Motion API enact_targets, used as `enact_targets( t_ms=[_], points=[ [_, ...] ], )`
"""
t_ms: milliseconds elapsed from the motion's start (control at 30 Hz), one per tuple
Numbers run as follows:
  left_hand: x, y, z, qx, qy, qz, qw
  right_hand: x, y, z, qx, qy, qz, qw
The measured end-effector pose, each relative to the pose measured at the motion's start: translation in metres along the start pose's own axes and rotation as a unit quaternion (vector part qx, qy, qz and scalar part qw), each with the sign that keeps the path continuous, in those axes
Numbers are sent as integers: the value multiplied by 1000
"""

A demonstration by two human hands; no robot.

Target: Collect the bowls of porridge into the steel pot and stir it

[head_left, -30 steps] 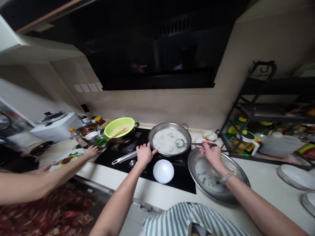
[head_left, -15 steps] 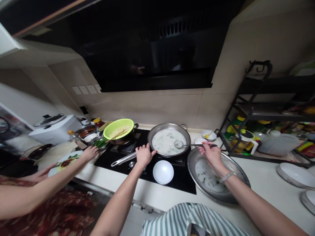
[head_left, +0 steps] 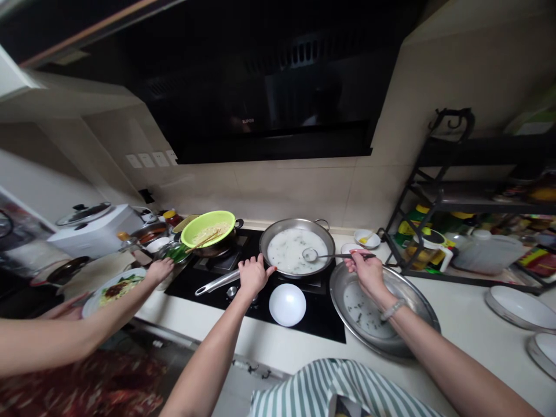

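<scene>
A steel pan (head_left: 320,231) of white soup with green bits sits on the black hob (head_left: 217,286). My left hand (head_left: 253,275) is closed on the pan's long handle (head_left: 216,282) at the near rim. My right hand (head_left: 364,271) grips a metal ladle (head_left: 330,255) whose bowl dips into the soup at the right side. A white bowl (head_left: 287,303) stands on the hob just in front of the pan. A wide steel basin (head_left: 419,313) with soup traces lies under my right wrist.
Another person's arms reach in from the left, one hand (head_left: 158,270) by a plate of food (head_left: 112,288). A green bowl with chopsticks (head_left: 209,227) sits on a pot at the left burner. A rack of bottles (head_left: 456,231) stands right, white dishes (head_left: 519,307) beyond it.
The ladle and my right hand have shifted a little left across the soup. The other person's hands have drawn back slightly toward the left.
</scene>
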State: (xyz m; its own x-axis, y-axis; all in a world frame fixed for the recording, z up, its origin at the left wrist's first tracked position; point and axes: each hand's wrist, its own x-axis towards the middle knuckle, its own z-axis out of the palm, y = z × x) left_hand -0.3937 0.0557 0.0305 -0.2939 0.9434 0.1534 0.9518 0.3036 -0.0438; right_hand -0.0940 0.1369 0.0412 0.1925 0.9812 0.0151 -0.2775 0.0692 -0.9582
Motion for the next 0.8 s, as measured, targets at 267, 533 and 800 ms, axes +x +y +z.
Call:
enact_targets(
  t_ms=[267, 533, 800],
  points=[
    [-1, 2, -2, 3, 0, -1, 1000, -7, -18, -5, 13, 6, 2, 1000],
    [-2, 2, -3, 10, 6, 0, 1000, -20, -51, -53, -6, 37, -16, 999],
    [-3, 1, -1, 9, 19, 11, 1000, -44, -44, -120, -122, 122, -33, 985]
  ],
)
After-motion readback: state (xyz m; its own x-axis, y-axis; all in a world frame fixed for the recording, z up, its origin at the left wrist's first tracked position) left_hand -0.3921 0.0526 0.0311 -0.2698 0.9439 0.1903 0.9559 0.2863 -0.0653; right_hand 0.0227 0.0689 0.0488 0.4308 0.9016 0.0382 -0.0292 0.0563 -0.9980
